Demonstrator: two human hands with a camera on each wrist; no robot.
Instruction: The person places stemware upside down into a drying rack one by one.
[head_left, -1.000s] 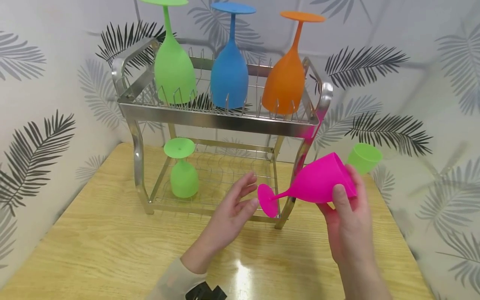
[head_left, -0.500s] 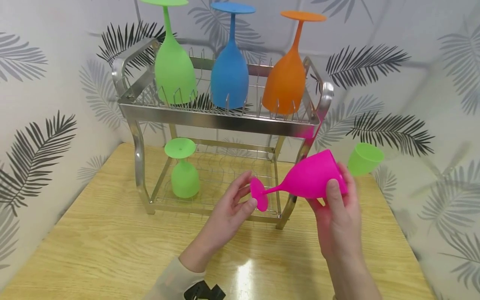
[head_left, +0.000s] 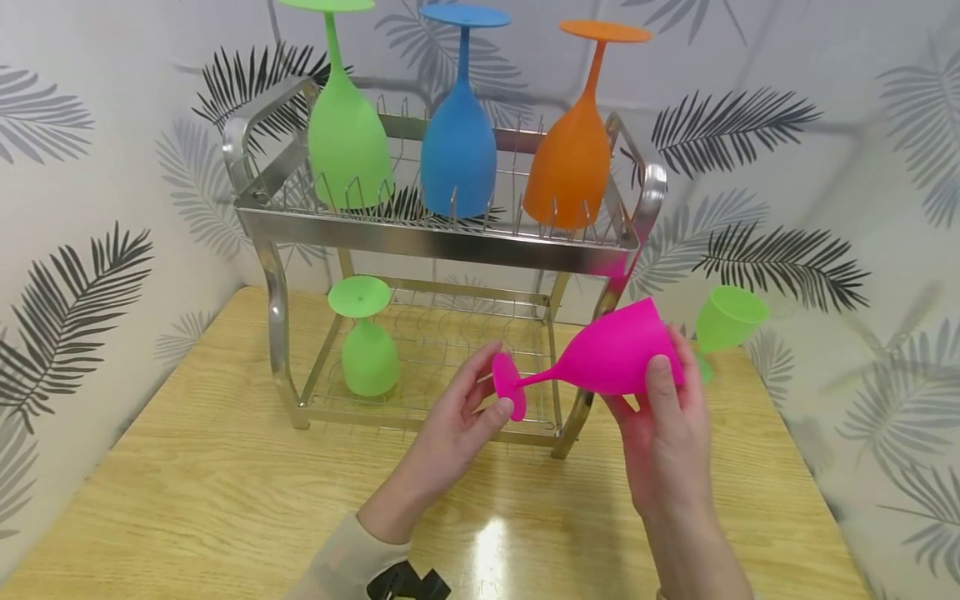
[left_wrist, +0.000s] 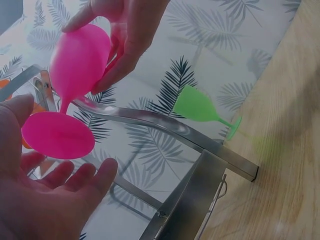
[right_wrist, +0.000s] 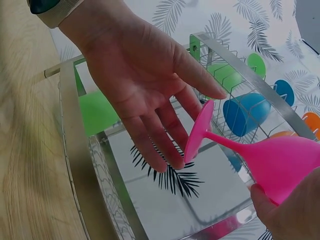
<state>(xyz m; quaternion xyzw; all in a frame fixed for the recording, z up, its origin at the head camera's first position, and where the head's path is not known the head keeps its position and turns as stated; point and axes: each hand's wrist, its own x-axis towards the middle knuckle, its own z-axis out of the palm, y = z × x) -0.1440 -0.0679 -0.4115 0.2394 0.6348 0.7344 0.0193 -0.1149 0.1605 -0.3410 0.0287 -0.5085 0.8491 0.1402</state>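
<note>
My right hand [head_left: 667, 437] grips a bright pink goblet [head_left: 611, 350] by its bowl close to the rim, thumb on the near side. The goblet lies almost level in the air, its mouth to the right and its round foot to the left. Around that foot my left hand [head_left: 453, 429] is spread, fingers loose and extended. In the left wrist view the pink foot [left_wrist: 57, 135] sits between the thumb and fingertips, without the fingers closing round it. Both hands are in front of the lower level of a metal two-tier dish rack [head_left: 435, 237].
Upside down on the upper tier stand a green goblet [head_left: 348, 142], a blue goblet [head_left: 459, 154] and an orange goblet [head_left: 568, 162]. A smaller green goblet [head_left: 369, 358] is inverted at the lower tier's left. Another green goblet [head_left: 727, 323] stands upright on the wooden table [head_left: 187, 483], right of the rack.
My right hand has brought the pink goblet leftward, so its foot now sits within my left hand's spread fingers. The left hand has barely moved.
</note>
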